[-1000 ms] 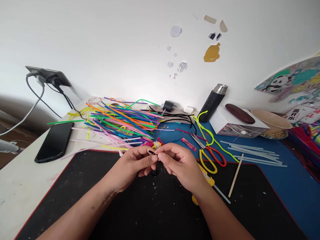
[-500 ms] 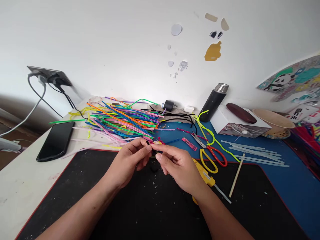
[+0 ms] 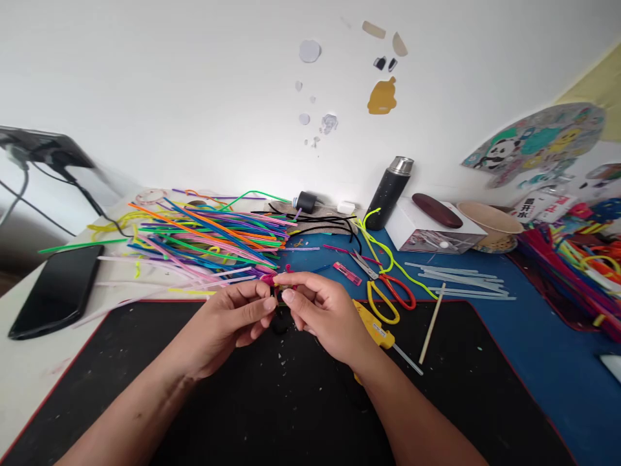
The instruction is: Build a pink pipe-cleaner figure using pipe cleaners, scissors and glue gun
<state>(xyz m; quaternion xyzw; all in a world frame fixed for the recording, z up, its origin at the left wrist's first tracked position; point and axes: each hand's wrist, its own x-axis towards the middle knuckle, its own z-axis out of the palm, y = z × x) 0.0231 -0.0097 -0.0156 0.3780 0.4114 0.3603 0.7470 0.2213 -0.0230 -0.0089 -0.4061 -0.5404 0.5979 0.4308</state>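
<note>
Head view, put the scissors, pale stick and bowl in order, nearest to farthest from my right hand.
1. Scissors, just right of your right hand.
2. Pale stick, farther right.
3. Bowl, farther right again, toward the back.

The pipe cleaners looked fuzzy; the phone glossy; the mat matt; the flask had a shiny metal cap; the stick looked wooden.

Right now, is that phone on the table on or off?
Its screen looks off: it's all black, with no lit pictures or words. Whether the phone itself is switched off, I can't tell.
</note>
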